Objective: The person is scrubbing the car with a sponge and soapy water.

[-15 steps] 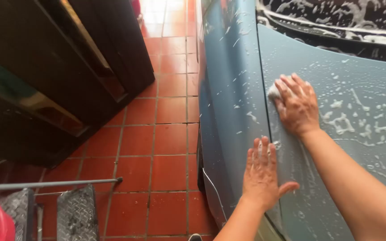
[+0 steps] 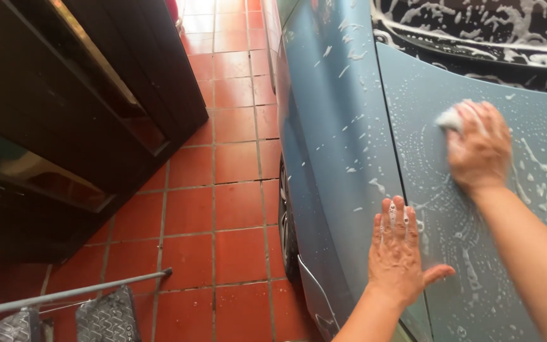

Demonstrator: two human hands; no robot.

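A right hand [image 2: 479, 147] curls closed around a white soapy sponge [image 2: 449, 118], mostly hidden under the fingers, pressing it on a blue car hood [image 2: 476, 253] flecked with suds. The left hand [image 2: 400, 250] lies flat and open near the hood's edge. Red floor tiles [image 2: 223, 209] lie alongside; the windshield [image 2: 476, 31] is cut off.

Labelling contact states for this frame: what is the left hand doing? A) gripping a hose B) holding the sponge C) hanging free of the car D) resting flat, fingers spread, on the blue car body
D: the left hand lies palm-down with fingers spread on the soapy blue car body, while the right hand presses the sponge on the hood.
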